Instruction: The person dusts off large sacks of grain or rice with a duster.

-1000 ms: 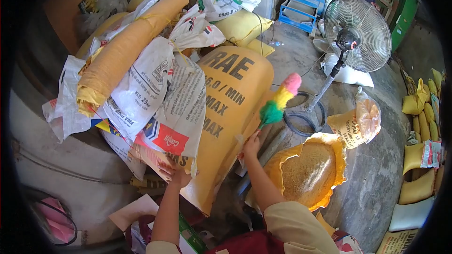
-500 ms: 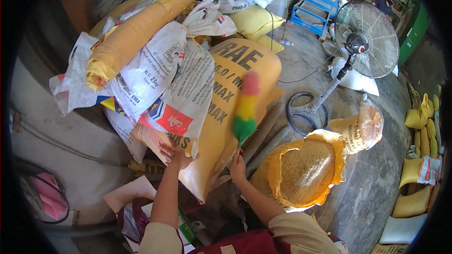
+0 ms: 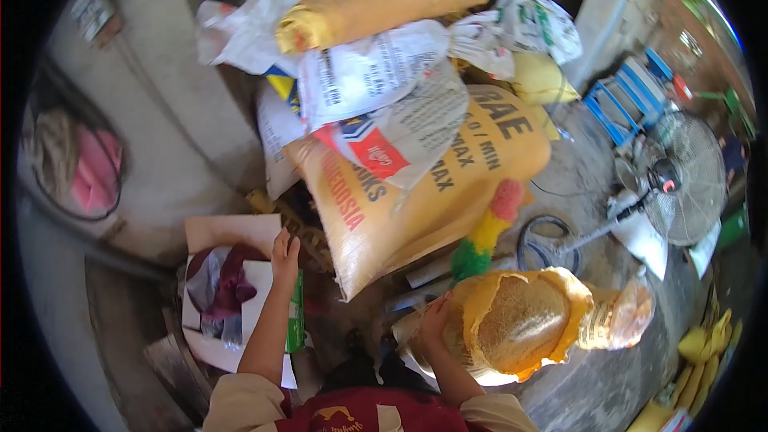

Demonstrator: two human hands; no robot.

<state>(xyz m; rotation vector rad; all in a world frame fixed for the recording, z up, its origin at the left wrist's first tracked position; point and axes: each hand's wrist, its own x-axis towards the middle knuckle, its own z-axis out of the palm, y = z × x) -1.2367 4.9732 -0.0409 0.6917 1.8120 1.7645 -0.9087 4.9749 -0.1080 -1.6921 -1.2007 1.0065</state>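
My right hand (image 3: 436, 318) is shut on the handle of a feather duster (image 3: 485, 230) with green, yellow and pink tufts. The duster points up and to the right against the big yellow sack (image 3: 416, 192) with black lettering. That hand also rests by the rolled rim of an open yellow sack of grain (image 3: 520, 324). My left hand (image 3: 284, 252) is open with fingers spread. It hovers off the sack, just above a green box (image 3: 297, 316) and beside a white box holding dark red cloth (image 3: 220, 288).
White and yellow sacks (image 3: 376, 72) are piled high behind the big sack. A standing fan (image 3: 692, 180) and a blue crate (image 3: 628, 100) are at the right. A basket with pink cloth (image 3: 80, 168) hangs at left. Small yellow bags (image 3: 704, 348) lie at lower right.
My left hand let go of the sack's lower edge and moved down-left toward the boxes. The duster swung from upright to leaning right, and my view turned left.
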